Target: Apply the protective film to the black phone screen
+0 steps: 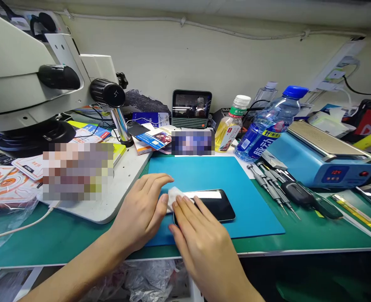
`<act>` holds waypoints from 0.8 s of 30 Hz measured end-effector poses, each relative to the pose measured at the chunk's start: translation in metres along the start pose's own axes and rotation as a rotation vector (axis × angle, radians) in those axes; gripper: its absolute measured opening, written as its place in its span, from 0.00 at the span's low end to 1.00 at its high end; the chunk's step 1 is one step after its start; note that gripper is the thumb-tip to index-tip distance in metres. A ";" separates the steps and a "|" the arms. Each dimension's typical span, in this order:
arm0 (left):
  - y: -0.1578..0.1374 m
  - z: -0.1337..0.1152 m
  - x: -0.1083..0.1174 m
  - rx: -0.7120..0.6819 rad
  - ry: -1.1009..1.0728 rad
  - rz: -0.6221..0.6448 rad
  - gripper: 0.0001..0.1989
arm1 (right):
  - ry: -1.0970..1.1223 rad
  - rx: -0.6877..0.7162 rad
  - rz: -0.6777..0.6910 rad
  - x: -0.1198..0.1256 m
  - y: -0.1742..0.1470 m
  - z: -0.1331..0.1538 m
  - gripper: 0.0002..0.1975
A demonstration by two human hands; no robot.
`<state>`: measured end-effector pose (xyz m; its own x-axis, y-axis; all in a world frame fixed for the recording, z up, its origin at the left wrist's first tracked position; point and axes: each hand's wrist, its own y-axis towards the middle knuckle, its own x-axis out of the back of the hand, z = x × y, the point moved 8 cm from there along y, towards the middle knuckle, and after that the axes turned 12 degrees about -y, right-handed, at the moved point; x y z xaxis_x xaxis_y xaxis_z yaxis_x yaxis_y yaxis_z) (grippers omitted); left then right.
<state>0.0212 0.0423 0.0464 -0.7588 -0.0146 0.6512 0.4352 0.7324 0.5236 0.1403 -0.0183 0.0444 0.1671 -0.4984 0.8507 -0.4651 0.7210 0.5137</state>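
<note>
A smartphone [219, 205] with a dark, glossy screen lies face up on the blue mat [198, 172]. My right hand [201, 230] presses a folded white wipe [174, 196] onto its left end, the fingers laid over the wipe and covering part of it. At the left end of the phone is my left hand [144, 205], its thumb apart from the curved fingers and nothing visible between them. Whether its thumb touches the wipe or the phone's edge, I cannot tell.
A microscope [15, 75] on a white base [110, 209] stands at left. Behind the mat are a small screen device [191, 107], a yellow drink bottle [231, 126] and a blue-capped bottle [270, 126]. Screwdrivers [270, 186] and a blue heating plate [323, 155] are at right.
</note>
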 end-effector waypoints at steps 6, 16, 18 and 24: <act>0.001 -0.002 0.001 -0.016 0.012 -0.014 0.15 | -0.022 -0.022 -0.010 0.000 -0.001 -0.005 0.19; 0.002 -0.008 0.000 -0.081 0.000 -0.008 0.11 | -0.029 -0.023 -0.016 0.008 -0.010 -0.017 0.18; 0.002 -0.013 0.001 -0.124 -0.004 -0.020 0.10 | -0.001 -0.048 0.004 0.000 0.002 -0.020 0.19; 0.002 -0.014 0.003 -0.129 0.003 -0.039 0.11 | -0.020 -0.040 -0.027 0.011 -0.024 -0.017 0.20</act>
<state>0.0269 0.0339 0.0567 -0.7750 -0.0431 0.6304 0.4644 0.6378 0.6145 0.1686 -0.0331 0.0436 0.1613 -0.5273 0.8342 -0.4257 0.7254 0.5409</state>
